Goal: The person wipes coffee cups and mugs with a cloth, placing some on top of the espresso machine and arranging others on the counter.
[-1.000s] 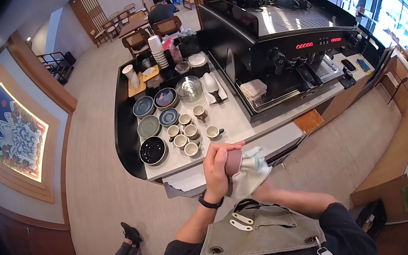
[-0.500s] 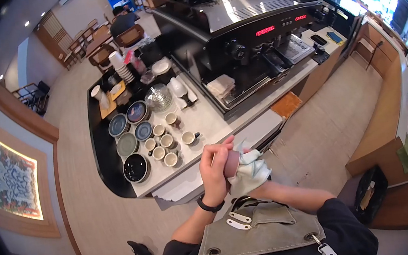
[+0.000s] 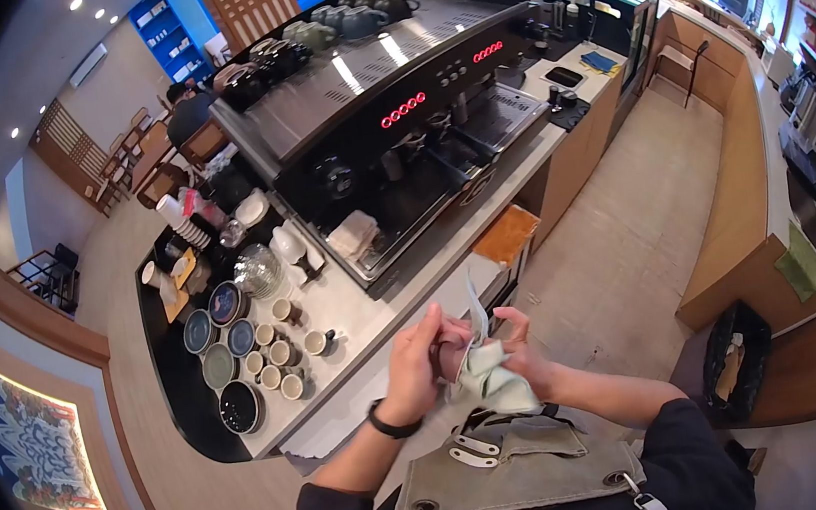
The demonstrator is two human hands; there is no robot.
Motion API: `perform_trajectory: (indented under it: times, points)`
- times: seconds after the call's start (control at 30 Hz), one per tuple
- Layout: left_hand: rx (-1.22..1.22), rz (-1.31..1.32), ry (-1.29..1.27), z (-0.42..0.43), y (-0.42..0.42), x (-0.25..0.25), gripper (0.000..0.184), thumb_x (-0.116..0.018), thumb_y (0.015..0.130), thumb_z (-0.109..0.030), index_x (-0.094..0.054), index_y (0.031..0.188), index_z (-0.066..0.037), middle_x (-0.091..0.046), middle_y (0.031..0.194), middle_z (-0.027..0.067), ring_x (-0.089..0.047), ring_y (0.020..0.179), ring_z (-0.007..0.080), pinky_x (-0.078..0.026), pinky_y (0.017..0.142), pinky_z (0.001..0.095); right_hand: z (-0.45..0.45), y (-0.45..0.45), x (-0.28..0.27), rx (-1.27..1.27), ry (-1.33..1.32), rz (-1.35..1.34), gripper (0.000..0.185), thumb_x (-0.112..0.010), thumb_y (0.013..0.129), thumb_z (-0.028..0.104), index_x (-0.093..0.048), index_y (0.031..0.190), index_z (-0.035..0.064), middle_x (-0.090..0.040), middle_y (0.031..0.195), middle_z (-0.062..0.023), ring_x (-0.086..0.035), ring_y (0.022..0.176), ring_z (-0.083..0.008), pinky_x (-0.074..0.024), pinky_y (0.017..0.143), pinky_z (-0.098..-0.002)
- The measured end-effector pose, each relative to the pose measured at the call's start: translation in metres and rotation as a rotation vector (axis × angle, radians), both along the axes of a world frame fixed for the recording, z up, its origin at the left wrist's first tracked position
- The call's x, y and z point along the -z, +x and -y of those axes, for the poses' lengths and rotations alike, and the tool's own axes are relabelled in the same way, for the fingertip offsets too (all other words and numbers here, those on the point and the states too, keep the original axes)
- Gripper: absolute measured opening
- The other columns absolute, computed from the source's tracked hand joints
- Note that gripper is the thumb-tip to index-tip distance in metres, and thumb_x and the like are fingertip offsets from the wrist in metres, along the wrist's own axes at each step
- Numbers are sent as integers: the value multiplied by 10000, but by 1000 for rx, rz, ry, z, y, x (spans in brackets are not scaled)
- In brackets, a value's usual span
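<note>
My left hand (image 3: 413,367), with a dark band at its wrist, is wrapped round a small mauve cup (image 3: 449,360). The cup lies tilted in front of my apron, mostly covered by fingers and cloth. My right hand (image 3: 534,362) grips a pale green and white cloth (image 3: 499,386) against the cup's mouth. One corner of the cloth sticks up between the hands, and its folds hang below. Nearest to my left hand on the counter (image 3: 356,326) are several small cream cups (image 3: 281,353), one with a dark handle.
Stacked plates and bowls (image 3: 218,365), glass saucers (image 3: 257,270) and paper cups (image 3: 181,220) stand on the counter's left part. A large espresso machine (image 3: 379,87) carries mugs on top. A lined bin (image 3: 737,363) stands at right. Further back, a person (image 3: 189,114) sits at a table.
My view has turned right, so the counter and machine sit further left. The cloth's corner now stands up between my hands, and my right fingers show more. Both hands still hold cup and cloth.
</note>
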State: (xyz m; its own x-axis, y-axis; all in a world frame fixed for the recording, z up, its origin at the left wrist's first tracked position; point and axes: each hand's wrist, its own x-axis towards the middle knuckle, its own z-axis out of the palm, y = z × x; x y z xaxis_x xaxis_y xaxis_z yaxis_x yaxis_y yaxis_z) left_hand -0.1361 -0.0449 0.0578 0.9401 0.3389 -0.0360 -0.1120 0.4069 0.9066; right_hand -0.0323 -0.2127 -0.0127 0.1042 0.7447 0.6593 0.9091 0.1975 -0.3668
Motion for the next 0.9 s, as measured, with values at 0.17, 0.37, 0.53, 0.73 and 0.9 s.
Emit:
perform_trajectory:
  times: [0.17, 0.37, 0.53, 0.73, 0.9]
  points:
    - [-458, 414, 675, 82, 70, -5, 386, -537, 1034, -126, -657, 701, 27, -675, 698, 88, -654, 811, 219, -544, 830, 372, 47, 4, -8, 97, -84, -834, 260, -642, 914, 141, -604, 1164, 84, -629, 1101, -137, -595, 1073, -315, -434, 982, -459]
    - [-15, 248, 567, 114, 146, -2, 237, -529, 1045, -207, -639, 1094, -3, -677, 1019, 78, -645, 872, 180, -530, 819, 326, 111, 87, -2, 184, -44, -916, 295, -624, 944, 163, -604, 1229, 92, -648, 1152, -86, -620, 1020, -261, -472, 889, -446]
    - [586, -269, 362, 111, 197, 3, 512, -505, 1069, -421, -496, 1381, -15, -596, 1221, 83, -618, 977, 128, -513, 842, 282, 153, 189, 20, 298, -239, 339, 369, -657, 893, 302, -625, 1257, 243, -651, 1275, 6, -579, 1190, -187, -228, 1103, -540]
    - [622, -191, 358, 143, 219, -7, 555, -654, 1004, -355, -474, 1416, -28, -583, 1284, 95, -565, 1174, 158, -470, 1002, 323, 189, 205, 29, 153, -87, -114, 377, -692, 877, 332, -639, 1240, 246, -674, 1254, 3, -605, 1164, -212, -329, 1063, -509]
    - [536, 84, 677, 156, 245, 9, 584, -763, 888, -73, -488, 1403, -81, -550, 1433, 143, -536, 1307, 271, -442, 1089, 417, 214, 213, 55, 93, -59, -857, 434, -726, 906, 226, -592, 1286, 67, -636, 1282, -114, -639, 1124, -281, -507, 946, -420]
